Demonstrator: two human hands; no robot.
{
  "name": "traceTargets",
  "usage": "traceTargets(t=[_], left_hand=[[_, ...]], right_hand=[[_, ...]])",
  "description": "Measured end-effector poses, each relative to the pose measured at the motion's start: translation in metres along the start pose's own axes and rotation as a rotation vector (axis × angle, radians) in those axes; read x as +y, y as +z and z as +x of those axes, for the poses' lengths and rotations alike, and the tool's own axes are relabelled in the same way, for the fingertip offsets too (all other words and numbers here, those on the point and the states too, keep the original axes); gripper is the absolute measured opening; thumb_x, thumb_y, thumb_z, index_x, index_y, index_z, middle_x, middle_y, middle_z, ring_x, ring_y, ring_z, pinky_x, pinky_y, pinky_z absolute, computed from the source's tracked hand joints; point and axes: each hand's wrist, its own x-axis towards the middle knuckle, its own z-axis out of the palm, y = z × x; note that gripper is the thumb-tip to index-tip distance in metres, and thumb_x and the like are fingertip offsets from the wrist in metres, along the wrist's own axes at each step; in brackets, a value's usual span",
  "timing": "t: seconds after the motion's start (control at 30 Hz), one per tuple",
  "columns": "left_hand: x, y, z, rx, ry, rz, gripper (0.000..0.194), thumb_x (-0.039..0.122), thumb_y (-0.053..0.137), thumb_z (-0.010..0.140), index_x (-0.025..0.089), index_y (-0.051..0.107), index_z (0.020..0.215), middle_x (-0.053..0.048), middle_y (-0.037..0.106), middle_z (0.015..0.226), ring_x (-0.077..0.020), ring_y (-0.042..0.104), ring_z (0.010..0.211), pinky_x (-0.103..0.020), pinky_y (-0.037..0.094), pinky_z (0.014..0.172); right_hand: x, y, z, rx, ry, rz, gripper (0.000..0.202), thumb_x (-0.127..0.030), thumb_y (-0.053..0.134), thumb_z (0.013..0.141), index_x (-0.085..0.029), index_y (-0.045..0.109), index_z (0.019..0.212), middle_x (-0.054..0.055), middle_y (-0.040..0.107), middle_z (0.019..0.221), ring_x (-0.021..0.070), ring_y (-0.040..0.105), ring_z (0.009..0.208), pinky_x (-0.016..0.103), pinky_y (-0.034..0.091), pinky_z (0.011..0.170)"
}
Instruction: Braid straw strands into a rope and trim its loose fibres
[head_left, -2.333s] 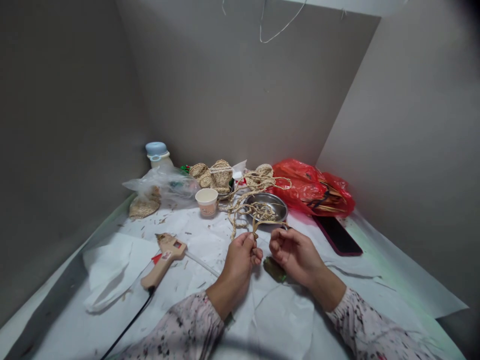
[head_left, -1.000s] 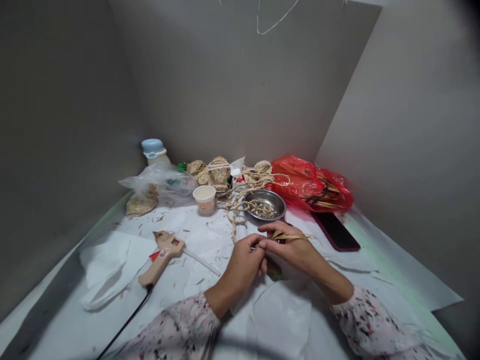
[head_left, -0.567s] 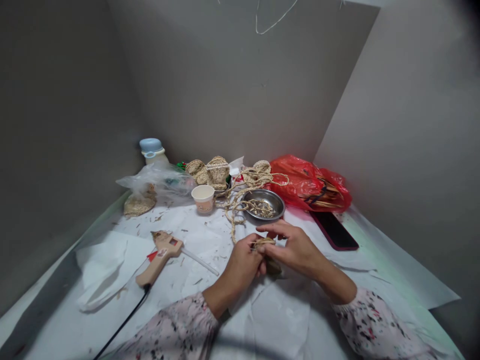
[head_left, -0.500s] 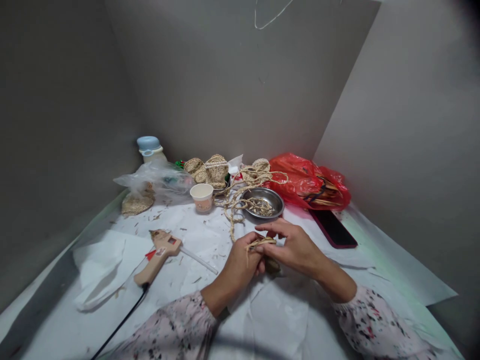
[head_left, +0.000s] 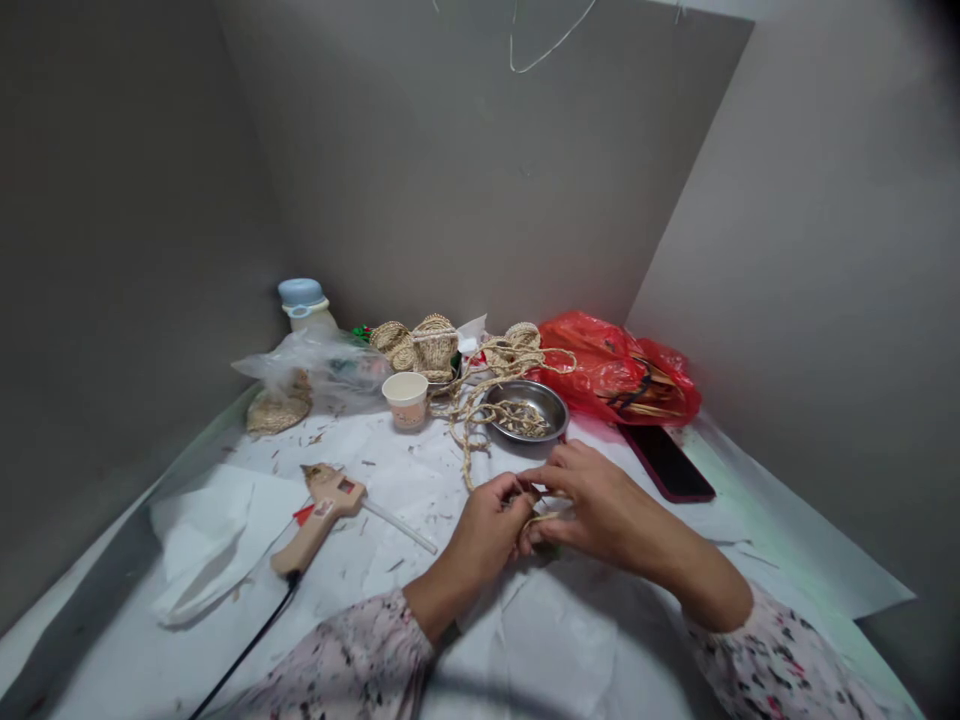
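Both my hands meet above the papered table, just in front of a steel bowl [head_left: 559, 410]. My left hand [head_left: 484, 525] is closed, its thumb and forefinger pinching a piece of straw cord that its fingers mostly hide. My right hand [head_left: 600, 500] curls in from the right and grips a pale straw strand [head_left: 551, 517] that bends between the two hands. A length of twisted straw cord [head_left: 469, 455] runs from the pile at the back down to my left hand. Straw clippings [head_left: 525, 422] lie in the bowl.
A glue gun [head_left: 322, 515] with a glue stick lies at left, its cable trailing forward. Behind are a paper cup [head_left: 406, 402], coiled straw pieces [head_left: 435, 345], a clear plastic bag [head_left: 322, 360] and a bottle [head_left: 302, 300]. A red bag [head_left: 592, 365] and phone [head_left: 667, 465] sit at right.
My right hand has turned and its fingers have moved down around the strand. The straw showing above my left hand is now mostly hidden between the hands. The view has tilted slightly upward.
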Motion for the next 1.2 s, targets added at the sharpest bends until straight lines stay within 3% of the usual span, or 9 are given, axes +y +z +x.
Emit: traceTargets(t=[0.17,0.27,0.47,0.6,0.73,0.9,1.07,1.2], left_hand=[[-0.006,-0.005,0.005,0.028,-0.022,-0.093,0.007,0.022,0.054,0.074,0.015,0.057,0.076,0.006,0.048,0.042,-0.0065,0.039,0.034,-0.017,0.027,0.036],[-0.008,-0.007,0.007,0.041,-0.055,-0.196,0.006,0.016,0.054,0.068,0.015,0.056,0.074,0.007,0.048,0.044,-0.0047,0.038,0.035,-0.016,0.025,0.037],[-0.006,-0.007,0.006,0.049,-0.105,-0.291,0.012,0.023,0.062,0.073,0.014,0.057,0.077,0.008,0.046,0.044,-0.0028,0.033,0.034,-0.016,0.022,0.037],[-0.005,-0.01,0.008,0.067,-0.127,-0.301,0.016,0.03,0.061,0.077,0.015,0.055,0.079,0.008,0.045,0.041,-0.0033,0.03,0.033,-0.016,0.021,0.037],[-0.004,-0.012,0.008,0.077,-0.111,-0.279,0.017,0.031,0.059,0.079,0.015,0.055,0.081,0.008,0.047,0.042,-0.0032,0.03,0.034,-0.016,0.02,0.037],[-0.003,-0.012,0.007,0.103,-0.101,-0.302,0.016,0.03,0.058,0.079,0.015,0.053,0.08,0.008,0.047,0.044,-0.0023,0.03,0.034,-0.016,0.018,0.037],[-0.002,-0.013,0.009,0.14,-0.097,-0.359,0.018,0.03,0.062,0.076,0.015,0.053,0.08,0.008,0.047,0.048,-0.0022,0.033,0.035,-0.015,0.019,0.036],[-0.001,-0.013,0.009,0.155,-0.085,-0.389,0.019,0.03,0.063,0.076,0.015,0.052,0.081,0.008,0.048,0.05,-0.0027,0.037,0.038,-0.014,0.022,0.037]], right_hand=[[-0.007,0.004,0.002,0.055,-0.191,-0.099,0.026,-0.016,0.066,0.081,-0.022,0.067,0.106,0.007,0.062,0.106,0.023,0.051,0.103,0.04,0.041,0.09],[-0.01,0.005,0.003,0.089,-0.287,-0.099,0.018,-0.017,0.06,0.087,-0.022,0.068,0.102,0.007,0.063,0.11,0.0231,0.049,0.111,0.041,0.04,0.094],[0.0,0.008,0.004,0.124,-0.31,-0.029,0.02,-0.028,0.066,0.085,-0.026,0.068,0.104,0.005,0.063,0.112,0.0217,0.05,0.113,0.04,0.04,0.096],[0.009,0.015,0.005,0.15,-0.29,-0.012,0.024,-0.041,0.071,0.079,-0.023,0.07,0.094,0.007,0.064,0.11,0.0236,0.052,0.112,0.042,0.041,0.097],[0.012,0.012,0.004,0.128,-0.213,-0.143,0.028,-0.044,0.075,0.073,-0.019,0.07,0.087,0.01,0.064,0.113,0.0274,0.049,0.118,0.043,0.039,0.1],[0.024,0.003,-0.001,0.069,-0.034,-0.361,0.038,-0.042,0.079,0.067,-0.017,0.071,0.095,0.013,0.061,0.12,0.0321,0.048,0.12,0.046,0.039,0.1],[0.041,-0.009,-0.01,-0.021,0.247,-0.52,0.03,-0.03,0.073,0.075,-0.018,0.073,0.102,0.017,0.063,0.116,0.0333,0.056,0.109,0.046,0.044,0.091],[0.032,-0.027,-0.016,0.006,0.37,-0.495,0.021,-0.029,0.061,0.083,-0.017,0.074,0.093,0.016,0.068,0.102,0.0298,0.062,0.096,0.038,0.046,0.078]])
